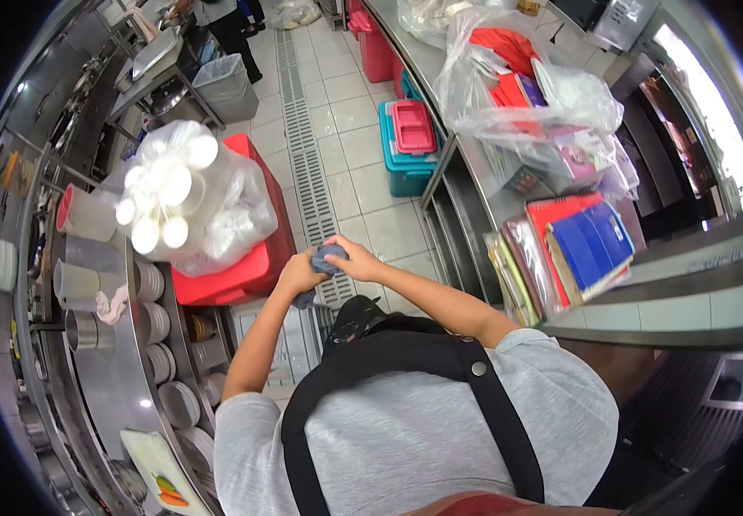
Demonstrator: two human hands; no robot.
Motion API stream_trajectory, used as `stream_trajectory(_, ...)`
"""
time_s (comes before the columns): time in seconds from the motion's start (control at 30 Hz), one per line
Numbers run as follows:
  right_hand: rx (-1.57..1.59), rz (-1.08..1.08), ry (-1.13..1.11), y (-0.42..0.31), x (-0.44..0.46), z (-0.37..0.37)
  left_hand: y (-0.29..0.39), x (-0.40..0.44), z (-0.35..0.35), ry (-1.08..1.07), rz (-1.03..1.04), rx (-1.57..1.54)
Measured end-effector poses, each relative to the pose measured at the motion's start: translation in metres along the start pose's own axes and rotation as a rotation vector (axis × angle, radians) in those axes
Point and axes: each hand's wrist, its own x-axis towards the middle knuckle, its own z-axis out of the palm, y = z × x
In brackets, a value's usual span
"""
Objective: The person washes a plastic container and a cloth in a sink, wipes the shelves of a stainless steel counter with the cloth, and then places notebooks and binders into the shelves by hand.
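Observation:
A grey-blue cloth is bunched up in front of me, between my two hands. My left hand has its fingers wrapped round one side of it, and a darker fold hangs below that hand. From the other side, my right hand grips the same bundle. Both arms reach forward over the floor drain grate. To the left of my hands stands a red cooler box; on it rests a clear plastic bag with several white cups.
At right, a metal counter bears folders and filled plastic bags. A teal box with a pink lid stands beside it. Stacked plates and a cutting board line the left. A person stands near a bin.

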Motion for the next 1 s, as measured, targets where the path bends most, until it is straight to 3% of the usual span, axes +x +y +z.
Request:
stream_trajectory(0.07, 0.106, 0.067, 0.122, -0.002, 0.053, -0.025, 0.007, 0.029, -0.029, 0.112, 0.030, -0.047)
stream_trajectory(0.1, 0.075, -0.010, 0.164, -0.003, 0.078, -0.037, 0.009, 0.043, -0.043, 0.217, 0.057, -0.102)
stream_trajectory(0.27, -0.165, -0.320, 0.325, 0.042, 0.218, -0.086, -0.018, 0.140, -0.085, 0.301, 0.026, -0.089)
stream_trajectory(0.33, 0.289, 0.272, 0.313, 0.054, 0.270, -0.113, -0.030, 0.191, -0.109, 0.257, 0.025, -0.227)
stream_trajectory(0.4, 0.473, 0.419, 0.192, 0.054, 0.306, -0.144, -0.048, 0.250, -0.128, 0.249, 0.103, -0.189)
stream_trajectory(0.47, 0.733, 0.376, 0.300, 0.065, 0.345, -0.164, -0.050, 0.308, -0.153, 0.279, 0.232, -0.130)
stream_trajectory(0.5, 0.741, 0.360, 0.323, 0.069, 0.367, -0.178, -0.046, 0.337, -0.171, 0.186, 0.185, -0.098)
stream_trajectory(0.57, 0.478, 0.279, 0.669, 0.069, 0.402, -0.212, -0.035, 0.397, -0.194, 0.074, 0.158, -0.060)
stream_trajectory(0.63, 0.520, 0.344, 0.753, 0.061, 0.423, -0.257, -0.037, 0.469, -0.195, -0.199, 0.149, -0.509)
stream_trajectory(0.67, 0.566, 0.392, 0.834, 0.064, 0.457, -0.294, -0.019, 0.531, -0.210, -0.234, 0.186, -0.480)
stream_trajectory(0.7, 0.570, 0.379, 0.860, 0.073, 0.469, -0.312, 0.008, 0.563, -0.211, -0.244, 0.262, -0.449)
stream_trajectory(0.77, 0.881, 0.324, 0.592, 0.095, 0.484, -0.342, 0.046, 0.629, -0.214, -0.265, 0.359, -0.412)
stream_trajectory(0.87, 0.921, 0.335, 0.690, 0.152, 0.507, -0.388, 0.076, 0.721, -0.226, -0.300, 0.443, -0.493)
stream_trajectory(0.93, 0.939, 0.385, 0.820, 0.184, 0.520, -0.424, 0.096, 0.782, -0.243, -0.313, 0.369, -0.410)
stream_trajectory(1.0, 1.060, 0.350, 0.845, 0.173, 0.524, -0.455, 0.091, 0.851, -0.247, -0.285, 0.446, -0.395)
